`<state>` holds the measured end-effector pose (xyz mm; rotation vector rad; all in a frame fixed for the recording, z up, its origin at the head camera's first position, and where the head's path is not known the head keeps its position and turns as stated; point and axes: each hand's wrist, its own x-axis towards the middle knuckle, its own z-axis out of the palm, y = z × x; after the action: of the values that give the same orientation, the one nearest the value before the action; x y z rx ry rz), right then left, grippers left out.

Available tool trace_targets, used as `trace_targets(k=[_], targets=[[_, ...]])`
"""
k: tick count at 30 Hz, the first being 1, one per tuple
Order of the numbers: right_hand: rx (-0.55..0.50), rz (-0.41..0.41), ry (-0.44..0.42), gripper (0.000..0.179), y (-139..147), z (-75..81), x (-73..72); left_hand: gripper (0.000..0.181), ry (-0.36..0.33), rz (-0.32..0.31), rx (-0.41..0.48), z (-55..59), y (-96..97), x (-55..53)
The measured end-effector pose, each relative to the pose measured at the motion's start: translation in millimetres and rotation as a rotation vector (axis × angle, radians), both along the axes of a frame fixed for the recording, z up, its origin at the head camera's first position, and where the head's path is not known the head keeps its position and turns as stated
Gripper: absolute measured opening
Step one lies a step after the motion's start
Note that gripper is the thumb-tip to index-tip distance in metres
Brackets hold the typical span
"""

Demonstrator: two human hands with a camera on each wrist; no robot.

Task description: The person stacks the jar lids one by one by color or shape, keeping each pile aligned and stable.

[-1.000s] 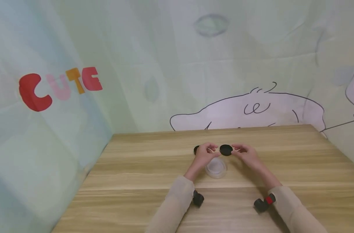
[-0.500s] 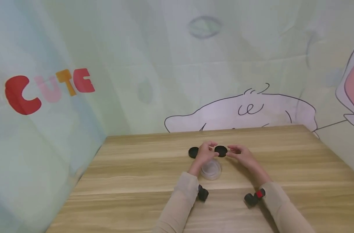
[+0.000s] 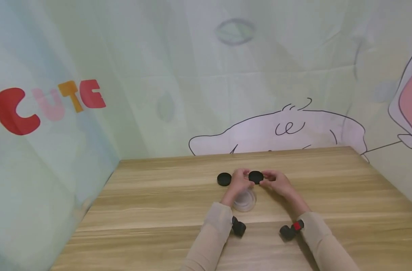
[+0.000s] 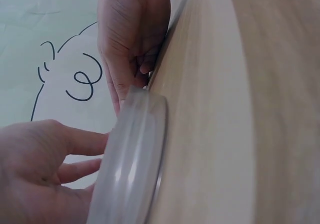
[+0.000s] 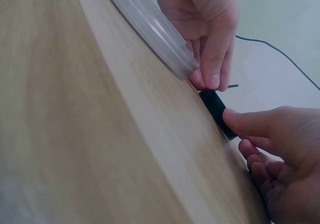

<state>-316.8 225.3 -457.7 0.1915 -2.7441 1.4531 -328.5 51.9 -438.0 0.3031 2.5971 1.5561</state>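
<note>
Two black round shallow dishes lie toward the back of the table. The right black dish (image 3: 256, 177) sits between my hands, its rim pinched from both sides. My left hand (image 3: 240, 181) has thumb and fingers at its left edge. On the right edge my right hand (image 3: 278, 183) holds it, the thumb pressing its side in the right wrist view. Just left of my left hand lies the other black dish (image 3: 224, 179). A clear plastic round container (image 3: 245, 203) stands nearer to me, partly behind my left wrist; in the left wrist view it hides the black dish.
A wooden table (image 3: 151, 210) reaches back to a fabric backdrop (image 3: 151, 113) with printed letters and line drawings. Small black cameras sit at my wrists, the left camera (image 3: 239, 228) and the right camera (image 3: 288, 232).
My right hand has closed in on the right black dish, and the fingers of both hands now meet its rim. The left black dish shows more fully; the view has shifted slightly.
</note>
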Motion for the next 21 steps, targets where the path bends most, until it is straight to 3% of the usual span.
trace_targets(k=[7, 13, 17, 21], targets=[[-0.015, 0.006, 0.003, 0.045, 0.1, 1.1, 3.2, 0.037, 0.040, 0.044, -0.068, -1.7, 5.0, -0.7], [-0.027, -0.034, 0.010, 0.044, -2.7, -0.2, 5.4, 0.032, 0.069, 0.062, -0.088, -3.6, 4.9, 1.1], [-0.038, -0.051, 0.022, 0.045, -3.3, 0.2, 6.1, 0.034, 0.072, 0.057, -0.078, -1.0, 3.6, 3.4], [-0.101, -0.066, 0.028, 0.046, -0.8, 6.5, 1.8, 0.038, 0.072, 0.026, 0.000, 7.9, 1.0, 3.3]])
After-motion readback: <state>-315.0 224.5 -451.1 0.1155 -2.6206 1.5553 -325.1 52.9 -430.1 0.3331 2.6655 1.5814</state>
